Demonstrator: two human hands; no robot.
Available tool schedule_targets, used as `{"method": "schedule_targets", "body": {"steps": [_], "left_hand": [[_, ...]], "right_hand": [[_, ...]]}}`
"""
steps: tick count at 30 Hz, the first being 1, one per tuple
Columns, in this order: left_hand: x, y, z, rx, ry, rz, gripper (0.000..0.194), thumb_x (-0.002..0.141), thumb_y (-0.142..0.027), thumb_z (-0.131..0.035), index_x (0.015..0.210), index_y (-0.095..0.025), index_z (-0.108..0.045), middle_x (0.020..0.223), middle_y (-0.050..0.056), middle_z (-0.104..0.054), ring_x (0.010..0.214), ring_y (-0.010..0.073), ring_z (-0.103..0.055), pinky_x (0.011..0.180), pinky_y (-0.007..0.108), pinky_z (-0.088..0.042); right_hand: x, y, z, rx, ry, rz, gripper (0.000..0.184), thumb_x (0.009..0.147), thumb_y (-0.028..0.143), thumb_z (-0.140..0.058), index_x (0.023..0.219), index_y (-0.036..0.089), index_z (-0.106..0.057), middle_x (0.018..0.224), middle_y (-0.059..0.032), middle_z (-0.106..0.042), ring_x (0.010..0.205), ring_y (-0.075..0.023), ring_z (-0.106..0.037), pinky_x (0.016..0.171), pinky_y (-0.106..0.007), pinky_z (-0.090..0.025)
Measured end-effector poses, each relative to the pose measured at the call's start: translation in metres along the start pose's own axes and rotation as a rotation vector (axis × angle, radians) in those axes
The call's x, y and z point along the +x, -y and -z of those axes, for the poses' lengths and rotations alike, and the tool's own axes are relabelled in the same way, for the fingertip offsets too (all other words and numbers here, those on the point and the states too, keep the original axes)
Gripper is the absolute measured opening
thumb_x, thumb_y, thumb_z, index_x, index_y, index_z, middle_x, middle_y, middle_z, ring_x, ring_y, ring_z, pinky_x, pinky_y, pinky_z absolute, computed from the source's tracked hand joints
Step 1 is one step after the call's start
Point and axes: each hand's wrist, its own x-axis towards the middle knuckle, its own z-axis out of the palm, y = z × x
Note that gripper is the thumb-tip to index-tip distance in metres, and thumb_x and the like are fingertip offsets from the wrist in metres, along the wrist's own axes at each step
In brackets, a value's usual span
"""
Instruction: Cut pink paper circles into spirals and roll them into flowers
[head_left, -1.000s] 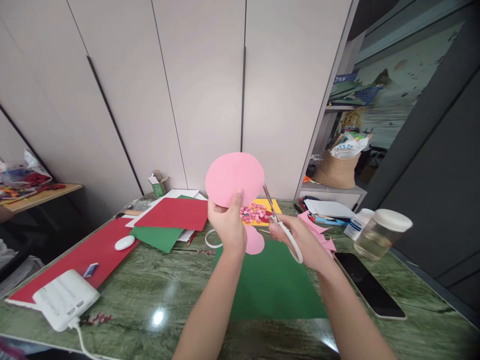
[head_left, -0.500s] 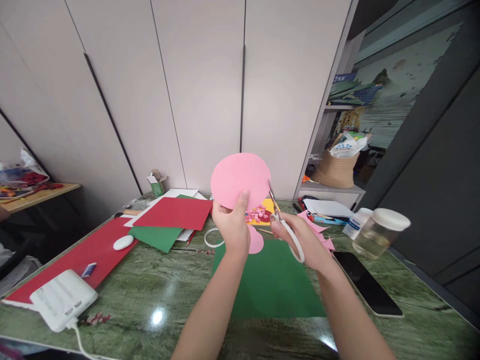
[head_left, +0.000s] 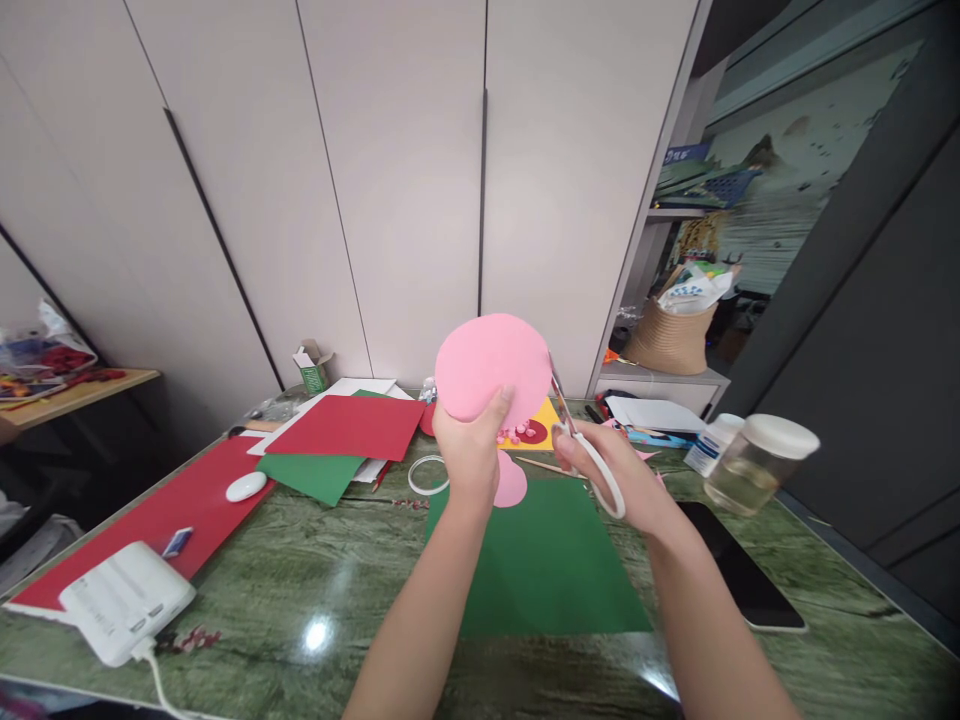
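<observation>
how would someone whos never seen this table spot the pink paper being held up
Find the tall pale cabinet doors behind the green table. In front of them, the left hand holds a rounded pink paper, with white-handled scissors in the right hand beside its edge. Raised off the table, it looks bigger than the pink cutout below.

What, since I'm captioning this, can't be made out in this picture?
In the head view:
Left hand: fingertips (thumb aside), behind the pink oval.
Scissors: whether the blade tips touch the oval; too small.
Phone: left edge, behind the right forearm.
White cable: far end, cut off by the bottom edge.
</observation>
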Motion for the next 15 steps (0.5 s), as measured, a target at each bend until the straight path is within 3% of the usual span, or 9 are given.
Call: {"method": "schedule_targets", "body": {"steps": [10,15], "left_hand": [[-0.0063,0.0000,-0.0041,-0.019,-0.150,-0.068,0.051,0.064,-0.026,-0.078,0.110,-0.013,-0.060,0.116,0.013,-0.064,0.096,0.0196,-0.065,0.083,0.030,-0.054],[-0.0065,-0.0020,-0.0049,-0.063,-0.140,-0.072,0.051,0.065,-0.027,-0.077,0.110,-0.013,-0.060,0.115,0.012,-0.065,0.105,0.0218,-0.063,0.089,0.031,-0.052]], "right_hand": [[-0.0015,-0.0029,-0.0047,-0.037,0.087,-0.028,0.039,0.089,0.050,-0.040,0.067,0.019,-0.040,0.063,0.0038,-0.036,0.058,-0.0102,-0.030,0.053,-0.025,-0.023],[-0.0013,-0.0016,-0.0035,-0.036,0.073,-0.013,0.039,0.089,0.050,-0.040,0.067,0.018,-0.043,0.063,0.0029,-0.040,0.058,-0.0109,-0.034,0.053,-0.025,-0.024]]}}
